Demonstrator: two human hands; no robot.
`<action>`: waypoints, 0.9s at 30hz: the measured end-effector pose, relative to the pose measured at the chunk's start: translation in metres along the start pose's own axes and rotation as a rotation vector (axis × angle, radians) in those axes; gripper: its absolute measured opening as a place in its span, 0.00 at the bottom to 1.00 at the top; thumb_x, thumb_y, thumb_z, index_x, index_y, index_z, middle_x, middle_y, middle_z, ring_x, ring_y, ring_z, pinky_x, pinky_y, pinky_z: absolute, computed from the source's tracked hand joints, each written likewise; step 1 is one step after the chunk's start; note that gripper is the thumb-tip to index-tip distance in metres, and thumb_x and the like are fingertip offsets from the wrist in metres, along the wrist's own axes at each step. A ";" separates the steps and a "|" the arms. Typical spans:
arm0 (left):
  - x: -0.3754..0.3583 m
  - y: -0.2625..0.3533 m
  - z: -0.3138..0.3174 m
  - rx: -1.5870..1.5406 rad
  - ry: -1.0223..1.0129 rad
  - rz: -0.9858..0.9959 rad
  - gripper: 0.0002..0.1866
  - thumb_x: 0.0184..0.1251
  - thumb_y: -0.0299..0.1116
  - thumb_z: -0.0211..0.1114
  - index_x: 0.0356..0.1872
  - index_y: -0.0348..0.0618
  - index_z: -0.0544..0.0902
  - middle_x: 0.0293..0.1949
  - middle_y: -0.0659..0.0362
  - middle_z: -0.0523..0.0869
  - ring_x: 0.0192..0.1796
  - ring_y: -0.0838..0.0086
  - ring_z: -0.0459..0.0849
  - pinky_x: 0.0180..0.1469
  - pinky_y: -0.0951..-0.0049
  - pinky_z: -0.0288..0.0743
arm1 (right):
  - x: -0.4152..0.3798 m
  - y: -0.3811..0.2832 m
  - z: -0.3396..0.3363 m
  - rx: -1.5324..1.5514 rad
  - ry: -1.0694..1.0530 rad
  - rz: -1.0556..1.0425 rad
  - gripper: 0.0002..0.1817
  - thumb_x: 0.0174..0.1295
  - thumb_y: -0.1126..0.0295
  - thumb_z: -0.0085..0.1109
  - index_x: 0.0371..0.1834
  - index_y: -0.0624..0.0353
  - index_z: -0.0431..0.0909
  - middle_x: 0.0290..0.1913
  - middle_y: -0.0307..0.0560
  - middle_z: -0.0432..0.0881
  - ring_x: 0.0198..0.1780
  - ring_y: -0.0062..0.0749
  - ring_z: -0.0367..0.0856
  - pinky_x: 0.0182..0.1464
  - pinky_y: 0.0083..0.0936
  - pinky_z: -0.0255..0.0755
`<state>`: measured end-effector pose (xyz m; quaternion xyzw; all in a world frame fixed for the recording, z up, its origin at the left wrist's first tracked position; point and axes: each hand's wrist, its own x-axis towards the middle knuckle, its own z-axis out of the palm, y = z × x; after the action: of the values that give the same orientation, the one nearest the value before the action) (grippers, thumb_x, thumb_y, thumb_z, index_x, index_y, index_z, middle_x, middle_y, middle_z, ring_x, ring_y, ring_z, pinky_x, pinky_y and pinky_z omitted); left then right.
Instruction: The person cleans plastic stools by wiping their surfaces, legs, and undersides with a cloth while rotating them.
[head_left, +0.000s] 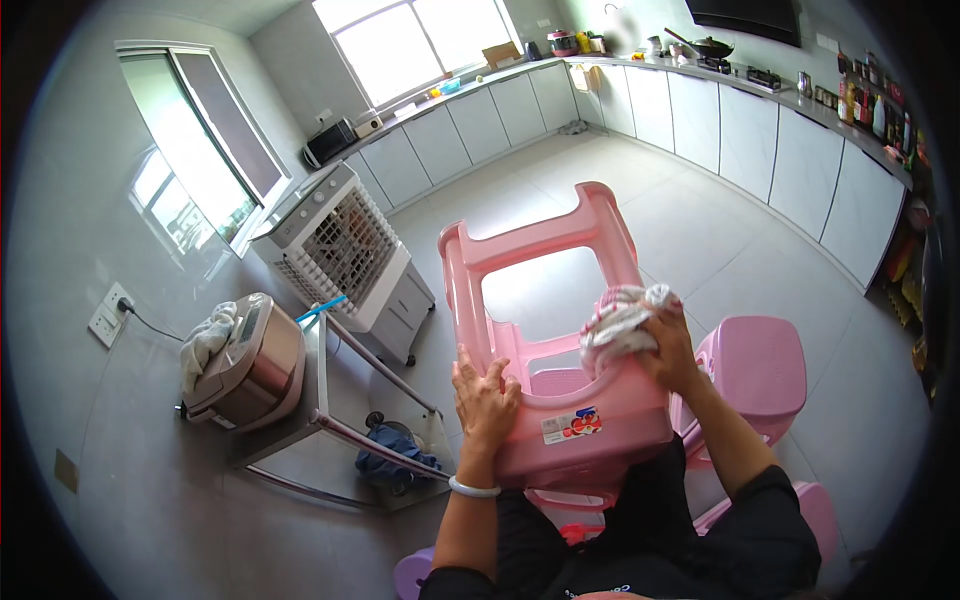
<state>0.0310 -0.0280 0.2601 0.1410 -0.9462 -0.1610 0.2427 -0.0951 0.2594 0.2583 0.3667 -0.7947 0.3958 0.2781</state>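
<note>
Here we are in the kitchen, and the pink plastic stool (625,425) is tipped over in front of the seated person's dark-clothed knees, legs pointing away! The right hand (668,345) clutches a bunched, pale cloth (618,330) against the stool's right side. Over on the left, the left hand (485,402) lies on the stool's near left corner, fingers apart; whether it grips, I cannot tell from here. Between the 2 hands, a bright label (572,425) faces up. Just right, another pink stool (760,370) stands on the floor, and leftward a rice cooker (250,365) sits on a metal stand (322,405).
</note>
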 end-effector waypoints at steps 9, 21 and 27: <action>0.001 0.000 -0.001 0.026 0.011 -0.003 0.20 0.64 0.42 0.59 0.56 0.54 0.87 0.76 0.31 0.57 0.74 0.29 0.59 0.73 0.41 0.62 | 0.093 0.083 0.048 0.178 0.008 0.068 0.22 0.57 0.73 0.61 0.57 0.56 0.80 0.63 0.54 0.79 0.69 0.54 0.70 0.73 0.42 0.56; -0.005 0.005 -0.005 -0.012 -0.010 -0.094 0.21 0.64 0.44 0.60 0.56 0.56 0.87 0.78 0.38 0.57 0.76 0.36 0.58 0.73 0.43 0.63 | 0.002 0.019 0.013 0.089 0.010 0.100 0.31 0.50 0.67 0.63 0.63 0.59 0.77 0.63 0.61 0.77 0.68 0.61 0.69 0.74 0.47 0.55; -0.005 0.006 -0.006 -0.034 -0.021 -0.104 0.21 0.64 0.45 0.60 0.57 0.57 0.87 0.79 0.40 0.56 0.77 0.37 0.57 0.73 0.44 0.63 | -0.068 -0.056 -0.014 0.081 -0.028 0.220 0.34 0.49 0.65 0.64 0.64 0.62 0.76 0.65 0.64 0.74 0.68 0.62 0.68 0.72 0.49 0.56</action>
<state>0.0374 -0.0224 0.2646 0.1840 -0.9372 -0.1907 0.2266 -0.0089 0.2723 0.2391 0.2939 -0.8171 0.4507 0.2069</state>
